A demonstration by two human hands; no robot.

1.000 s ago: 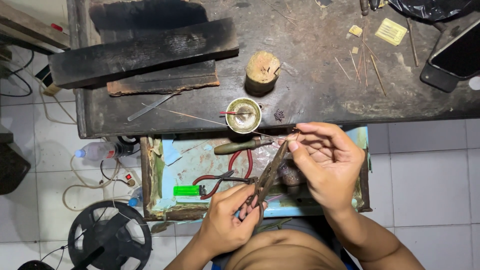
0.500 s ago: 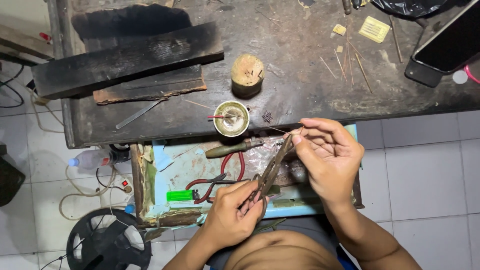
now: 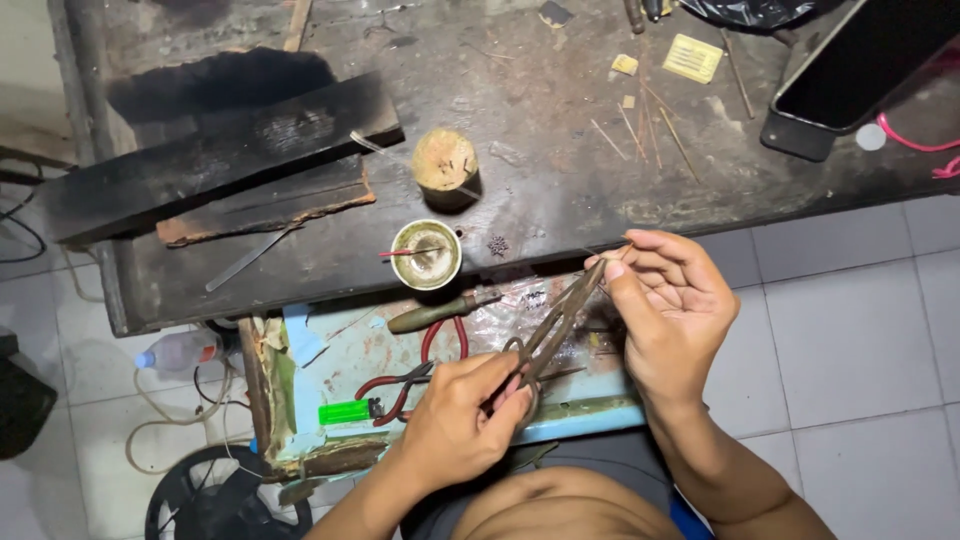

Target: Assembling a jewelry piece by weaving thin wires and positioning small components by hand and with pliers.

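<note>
My left hand (image 3: 462,418) grips the loop handles of a pair of dark metal shears (image 3: 548,335), whose blades point up and to the right. My right hand (image 3: 668,305) pinches a thin piece of wire or metal strip at the blade tips, just below the workbench edge; the piece itself is too small to make out. Both hands hover above an open drawer (image 3: 310,352) that holds red-handled pliers (image 3: 400,385), a green lighter (image 3: 345,411) and a wooden-handled tool (image 3: 435,314).
On the dark workbench (image 3: 560,170) stand a small metal cup (image 3: 425,255) with a red stick in it, a short wooden stump (image 3: 445,160), charred blocks (image 3: 215,165), thin sticks and a phone (image 3: 855,65). A plastic bottle (image 3: 180,350) and cables lie on the tiled floor.
The view has shifted, so the bench sits lower and more to the right. The shears and both hands keep almost the same pose, my right fingers still at the blade tips.
</note>
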